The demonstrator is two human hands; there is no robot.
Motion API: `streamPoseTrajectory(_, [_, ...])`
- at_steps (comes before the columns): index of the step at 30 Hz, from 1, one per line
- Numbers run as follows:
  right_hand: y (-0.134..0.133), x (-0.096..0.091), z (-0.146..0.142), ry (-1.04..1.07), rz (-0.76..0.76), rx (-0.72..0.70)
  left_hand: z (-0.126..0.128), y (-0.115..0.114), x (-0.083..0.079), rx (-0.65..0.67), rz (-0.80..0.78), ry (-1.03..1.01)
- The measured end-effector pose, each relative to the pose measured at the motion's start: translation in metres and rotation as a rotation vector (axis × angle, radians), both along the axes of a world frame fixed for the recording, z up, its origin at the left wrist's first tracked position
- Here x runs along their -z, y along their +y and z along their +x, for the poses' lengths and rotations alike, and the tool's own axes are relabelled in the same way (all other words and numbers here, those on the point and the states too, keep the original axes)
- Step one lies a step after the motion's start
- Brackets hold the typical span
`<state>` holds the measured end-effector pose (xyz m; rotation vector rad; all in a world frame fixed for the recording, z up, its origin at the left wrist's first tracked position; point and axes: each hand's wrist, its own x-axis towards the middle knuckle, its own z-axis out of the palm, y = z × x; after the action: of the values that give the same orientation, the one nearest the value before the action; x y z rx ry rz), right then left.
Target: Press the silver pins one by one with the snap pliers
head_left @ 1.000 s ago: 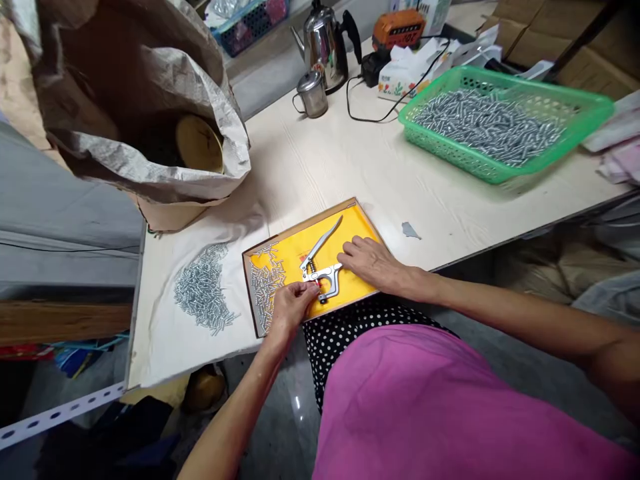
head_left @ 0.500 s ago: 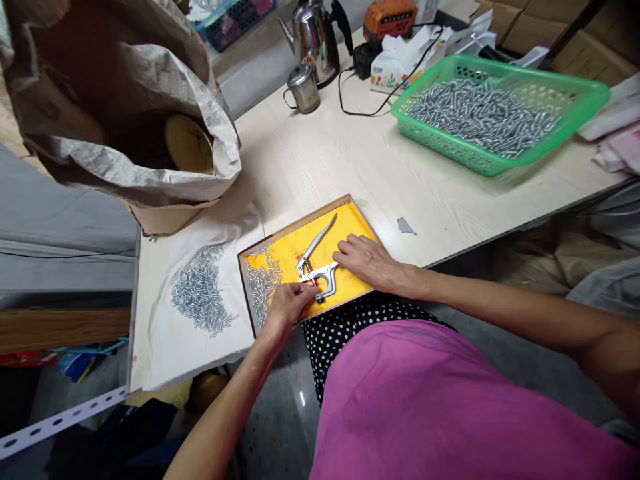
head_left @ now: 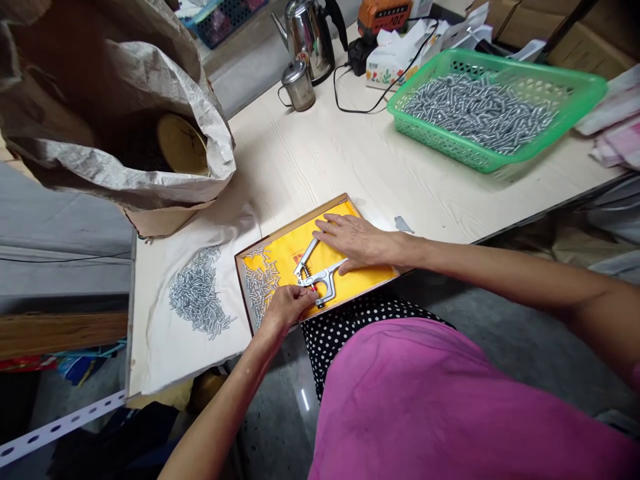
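Note:
Snap fastener pliers (head_left: pixel 327 280) lie in a shallow tray (head_left: pixel 280 235) with a yellow lining, their two handles spread apart. My left hand (head_left: pixel 289 303) is closed in a pinch at the jaw end, beside a small red part. What the fingertips hold there is hidden. Over the handles, my right hand (head_left: pixel 357 241) is open, fingers stretched across the upper handle and thumb by the lower one. Small silver metal pins (head_left: pixel 257 290) are scattered at the tray's left end, close to my left hand.
Left of the tray, a pile of metal pins (head_left: pixel 200 293) lies on a white cloth (head_left: pixel 163 350). A large paper sack (head_left: pixel 175 200) stands behind it. At the back are a kettle (head_left: pixel 313 47), a metal cup (head_left: pixel 300 93) and a green basket (head_left: pixel 465 157) of metal pieces.
My right hand has opened from a curled pose and moved up and left, over the pliers' handles. The left hand stays at the jaw end. The view has shifted slightly.

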<state>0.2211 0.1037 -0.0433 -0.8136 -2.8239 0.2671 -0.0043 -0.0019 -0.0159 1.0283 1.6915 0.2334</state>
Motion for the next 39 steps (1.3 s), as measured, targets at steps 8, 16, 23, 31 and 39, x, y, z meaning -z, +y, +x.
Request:
streamPoseTrajectory(8, [0.011,-0.001,-0.002,-0.047,0.006,-0.042,0.002,-0.005,0.002,0.008,0.012,0.059])
streamPoseTrajectory(16, [0.010,-0.003,-0.001,-0.088,0.044,-0.027,0.002,-0.008,0.004,-0.022,0.018,0.081])
streamPoseTrajectory(23, [0.009,-0.008,-0.001,-0.115,0.043,-0.096,0.010,-0.014,-0.005,0.151,0.374,0.435])
streamPoseTrajectory(31, [-0.006,-0.018,0.001,-0.157,-0.020,-0.049,0.049,0.018,0.001,0.656,0.748,0.676])
streamPoseTrajectory(39, [-0.009,-0.014,-0.007,-0.184,-0.022,-0.035,0.057,0.029,-0.001,0.699,0.634,0.723])
